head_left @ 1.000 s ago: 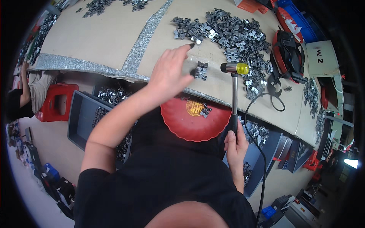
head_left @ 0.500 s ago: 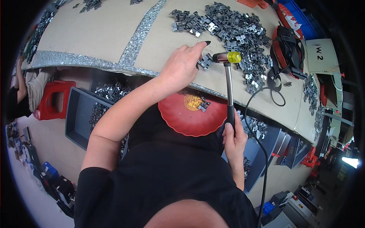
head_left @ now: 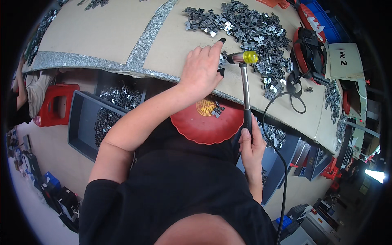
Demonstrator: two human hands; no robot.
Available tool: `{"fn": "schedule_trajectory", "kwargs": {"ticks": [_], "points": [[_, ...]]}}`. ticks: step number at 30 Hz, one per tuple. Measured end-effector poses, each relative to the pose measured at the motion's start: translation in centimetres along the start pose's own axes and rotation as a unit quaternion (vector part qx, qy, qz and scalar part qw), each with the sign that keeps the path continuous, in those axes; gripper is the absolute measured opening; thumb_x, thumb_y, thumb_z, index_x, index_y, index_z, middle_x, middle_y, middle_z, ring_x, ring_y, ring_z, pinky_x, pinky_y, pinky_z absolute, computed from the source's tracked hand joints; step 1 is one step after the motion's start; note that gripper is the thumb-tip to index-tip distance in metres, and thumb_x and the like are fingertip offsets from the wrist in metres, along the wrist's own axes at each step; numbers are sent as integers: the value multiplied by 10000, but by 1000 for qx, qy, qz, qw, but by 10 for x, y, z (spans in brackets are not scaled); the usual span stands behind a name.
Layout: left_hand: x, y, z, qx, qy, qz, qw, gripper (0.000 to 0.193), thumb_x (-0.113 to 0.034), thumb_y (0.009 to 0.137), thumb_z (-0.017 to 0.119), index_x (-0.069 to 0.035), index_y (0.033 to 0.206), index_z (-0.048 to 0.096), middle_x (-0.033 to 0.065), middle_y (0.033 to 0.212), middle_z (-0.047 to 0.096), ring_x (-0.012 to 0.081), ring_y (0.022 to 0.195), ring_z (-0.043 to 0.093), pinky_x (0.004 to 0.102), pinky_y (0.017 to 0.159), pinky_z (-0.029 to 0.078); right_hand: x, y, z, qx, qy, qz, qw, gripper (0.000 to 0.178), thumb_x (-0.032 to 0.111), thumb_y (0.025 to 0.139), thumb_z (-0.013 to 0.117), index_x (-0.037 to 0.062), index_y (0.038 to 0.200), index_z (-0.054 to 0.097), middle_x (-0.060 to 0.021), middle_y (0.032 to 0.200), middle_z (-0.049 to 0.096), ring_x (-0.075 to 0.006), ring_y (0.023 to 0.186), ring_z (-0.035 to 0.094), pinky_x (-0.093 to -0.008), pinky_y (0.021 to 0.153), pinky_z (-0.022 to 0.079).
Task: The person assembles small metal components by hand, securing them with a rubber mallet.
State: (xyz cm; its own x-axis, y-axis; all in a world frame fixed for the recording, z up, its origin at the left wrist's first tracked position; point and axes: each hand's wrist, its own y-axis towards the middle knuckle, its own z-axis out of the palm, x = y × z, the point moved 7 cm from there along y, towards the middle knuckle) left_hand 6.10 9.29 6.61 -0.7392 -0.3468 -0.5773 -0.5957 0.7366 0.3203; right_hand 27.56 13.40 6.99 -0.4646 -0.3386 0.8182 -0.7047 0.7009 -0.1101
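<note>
Palm down over the near edge of the table, my left hand [head_left: 201, 70] has its index finger and thumb spread apart, both tips covered in black. A few small metal clips [head_left: 223, 58] lie right by those fingers, partly hidden by the hand. My right hand [head_left: 252, 147] is wrapped round the black grip of a small mallet [head_left: 246, 90]. The mallet stands nearly upright in view, its yellow-tipped head [head_left: 249, 57] beside the clips. Below the table edge, a red scalloped plate [head_left: 204, 130] holds several metal clips [head_left: 217, 110].
A large heap of metal clips [head_left: 257, 30] covers the table beyond the mallet. A black cable [head_left: 281, 159] runs down past my right hand from a red and black device [head_left: 309, 55]. Grey bins [head_left: 83, 122] of parts stand under the table. A red stool [head_left: 61, 104] is at left.
My left hand has turned and its thumb now shows, spread from the index finger. It covers more of the clips beside it. The mallet has barely moved.
</note>
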Motion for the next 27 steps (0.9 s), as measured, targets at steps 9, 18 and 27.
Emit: {"fn": "schedule_trajectory", "kwargs": {"ticks": [9,18,27], "points": [[9,5,-3,64,-123,38,990,664,44,603,614,3,1209,346,150,970,552,302,942,504,380,842,424,1,3,8,38,-90,18,995,393,145,883,474,21,1251,417,-181,722,581,-214,634,598,-297,615,455],[24,2,-5,26,-167,-2,986,648,29,601,654,-12,1180,368,136,943,582,263,890,567,328,785,476,9,1,4,31,-80,8,996,394,101,871,472,2,1248,411,-183,768,594,-209,622,598,-283,610,457],[27,3,-6,18,-164,-2,986,651,26,599,658,-9,1180,367,127,927,577,264,870,560,340,772,469,-6,6,17,64,-107,38,991,404,111,877,453,44,1269,380,-236,961,580,-375,829,598,-349,681,472]]}}
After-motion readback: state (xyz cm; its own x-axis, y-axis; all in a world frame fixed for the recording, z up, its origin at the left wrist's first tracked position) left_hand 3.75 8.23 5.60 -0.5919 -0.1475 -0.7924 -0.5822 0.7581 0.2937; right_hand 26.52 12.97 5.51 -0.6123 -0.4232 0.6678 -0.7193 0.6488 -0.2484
